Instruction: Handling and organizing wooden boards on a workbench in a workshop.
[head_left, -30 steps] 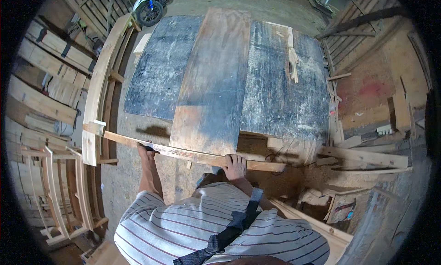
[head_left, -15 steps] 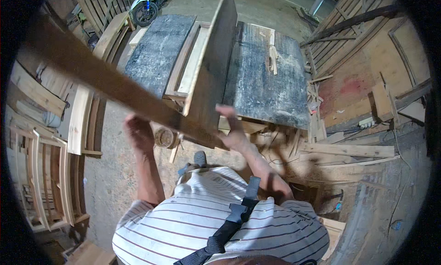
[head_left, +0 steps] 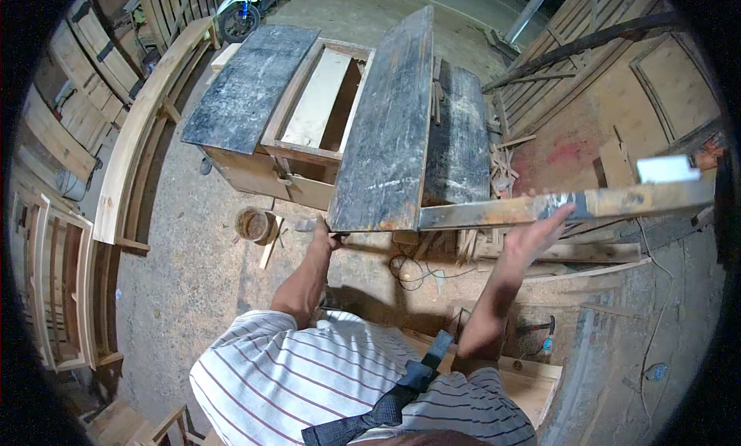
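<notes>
A large panel point(head_left: 384, 125) with a worn, blackened face stands tilted in front of me, joined at its near right corner to a long wooden board point(head_left: 478, 212) that reaches out to the right. My left hand point(head_left: 320, 231) is closed around the panel's near left corner, its fingers partly hidden under the edge. My right hand point(head_left: 534, 234) grips the board about midway, with the thumb showing on its near side and fingertips over its top. A pale block-like piece point(head_left: 667, 169) shows at the board's far right end.
Behind the panel lie an open wooden frame point(head_left: 279, 129) and dark-topped surfaces point(head_left: 251, 79). A round tub point(head_left: 252, 224) and wood strip point(head_left: 272, 243) lie on the floor. Long timbers point(head_left: 127, 152) line the left; a hammer point(head_left: 539, 325), cable point(head_left: 647, 272) and scrap boards point(head_left: 594, 251) are to the right.
The panel and board have swung round: the board moved from upper left to the right, and the panel's dark face now shows. My left hand moved to the corner, my right outward along the board.
</notes>
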Motion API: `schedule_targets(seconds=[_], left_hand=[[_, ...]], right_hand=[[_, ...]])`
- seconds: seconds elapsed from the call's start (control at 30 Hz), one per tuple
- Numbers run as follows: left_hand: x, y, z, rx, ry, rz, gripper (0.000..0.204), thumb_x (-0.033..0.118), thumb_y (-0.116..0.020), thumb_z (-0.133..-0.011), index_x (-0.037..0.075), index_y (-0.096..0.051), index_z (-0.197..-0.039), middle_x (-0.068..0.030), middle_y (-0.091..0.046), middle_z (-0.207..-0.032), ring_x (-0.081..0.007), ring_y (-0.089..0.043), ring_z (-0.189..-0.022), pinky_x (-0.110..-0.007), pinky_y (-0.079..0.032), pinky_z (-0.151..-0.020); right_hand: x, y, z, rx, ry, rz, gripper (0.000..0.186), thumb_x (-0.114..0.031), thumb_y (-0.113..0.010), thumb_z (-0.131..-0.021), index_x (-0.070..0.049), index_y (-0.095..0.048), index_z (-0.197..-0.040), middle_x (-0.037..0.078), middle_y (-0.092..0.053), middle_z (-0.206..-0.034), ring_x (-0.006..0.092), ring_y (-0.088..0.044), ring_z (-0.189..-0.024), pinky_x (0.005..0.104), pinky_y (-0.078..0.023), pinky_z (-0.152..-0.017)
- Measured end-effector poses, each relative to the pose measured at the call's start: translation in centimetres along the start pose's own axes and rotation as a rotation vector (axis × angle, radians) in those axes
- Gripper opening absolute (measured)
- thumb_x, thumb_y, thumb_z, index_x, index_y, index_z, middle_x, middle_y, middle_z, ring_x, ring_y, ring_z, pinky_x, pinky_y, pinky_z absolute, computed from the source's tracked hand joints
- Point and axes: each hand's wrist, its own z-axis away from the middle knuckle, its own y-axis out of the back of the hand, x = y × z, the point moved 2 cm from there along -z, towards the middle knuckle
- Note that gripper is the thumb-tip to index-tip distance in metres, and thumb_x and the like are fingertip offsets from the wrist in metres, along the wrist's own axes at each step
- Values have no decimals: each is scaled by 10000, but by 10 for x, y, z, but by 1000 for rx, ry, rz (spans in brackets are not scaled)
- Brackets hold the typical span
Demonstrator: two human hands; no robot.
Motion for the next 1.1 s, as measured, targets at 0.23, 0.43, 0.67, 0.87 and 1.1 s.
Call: schedule_targets(seconds=[0.23, 0.43, 0.67, 0.87, 1.1], left_hand=[[16, 4, 39, 424, -659, 90, 809, 551, -673, -923, -101, -481, -1360, -187, -608, -1259, -311, -671, -1054, -461, -575, -875], [36, 116, 133, 704, -696, -254, 773, 595, -588, -971, -140, -612, -1208, -147, -683, -1116, -224, -657, -945, -361, -528, -876], [79, 164, 159, 625, -726, -250, 764, 626, -494, -1003, -58, -570, -1334, -154, -659, -1265, -270, -652, -1120, -394, -515, -958], [161, 111, 128, 583, -876, -171, 736, 606, -534, -997, -94, -637, -1202, -144, -690, -1134, -227, -653, -971, -354, -510, -842], [241, 92, 93, 813, -822, -252, 764, 654, -588, -949, -88, -661, -1112, -63, -649, -916, -135, -561, -745, -315, -437, -643]], right_hand=[[71, 151, 0, 242, -242, 64, 834, -614, -493, -1000, -73, -188, -1557, 207, -449, -1472, 338, -528, -1304, 479, -443, -1112], [148, 340, 104, 252, -594, -198, 743, -670, -501, -964, -150, -440, -1491, 136, -574, -1388, 339, -581, -1230, 485, -465, -1081], [231, 343, 122, 538, -787, -112, 805, -716, -462, -944, -131, -427, -1497, 144, -559, -1407, 365, -565, -1243, 539, -428, -1088], [290, 265, 109, 556, -918, -191, 860, -755, -428, -928, -116, -416, -1503, 151, -546, -1424, 387, -552, -1254, 585, -396, -1095], [353, 196, 98, 446, -962, -216, 926, -801, -389, -908, -97, -403, -1509, 160, -531, -1443, 413, -537, -1267, 638, -359, -1102]])
